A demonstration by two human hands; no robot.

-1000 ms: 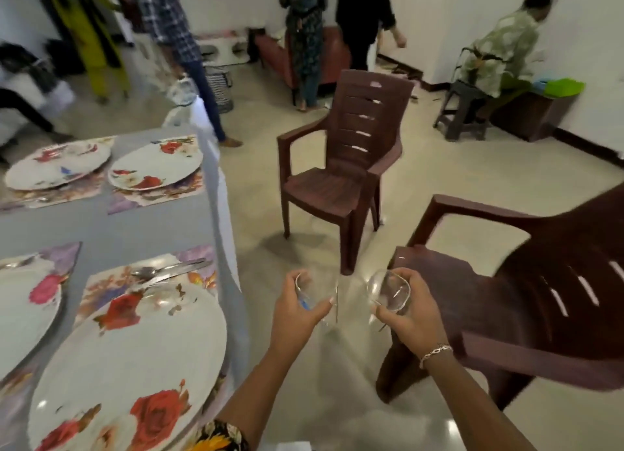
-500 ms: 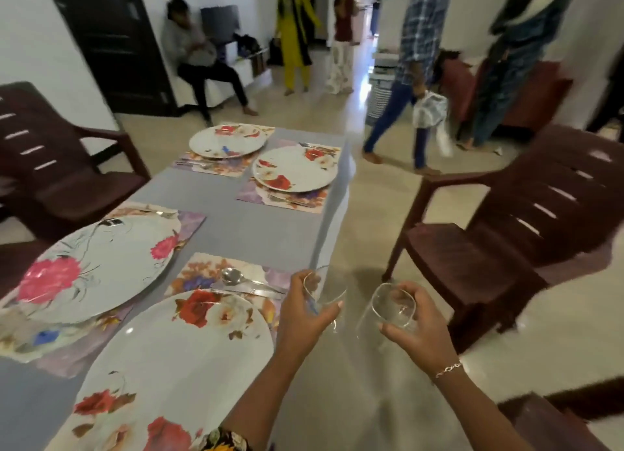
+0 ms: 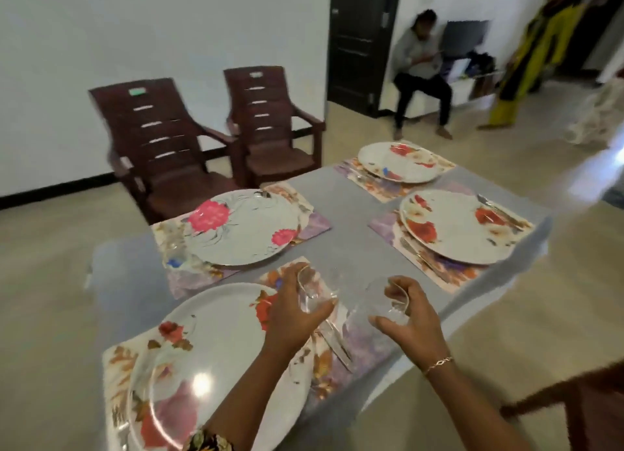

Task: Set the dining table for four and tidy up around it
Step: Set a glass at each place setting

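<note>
The grey table (image 3: 347,221) carries four white flowered plates, each on a flowered mat. The nearest plate (image 3: 209,356) lies under the left forearm. Above the near mat (image 3: 358,346), the left hand (image 3: 297,319) grips the clear left glass (image 3: 312,292) and the right hand (image 3: 417,315) grips the clear right glass (image 3: 385,303). Half a second ago both glasses were out by the table's edge, the right one over the floor.

We counted four plates (image 3: 209,366) (image 3: 243,227) (image 3: 400,161) (image 3: 456,227), one on each of four placemats (image 3: 326,366) (image 3: 314,221) (image 3: 381,188) (image 3: 385,226), two glasses (image 3: 314,292) (image 3: 381,303), and two chairs (image 3: 158,139) (image 3: 266,119) against the far wall (image 3: 101,45).
</note>
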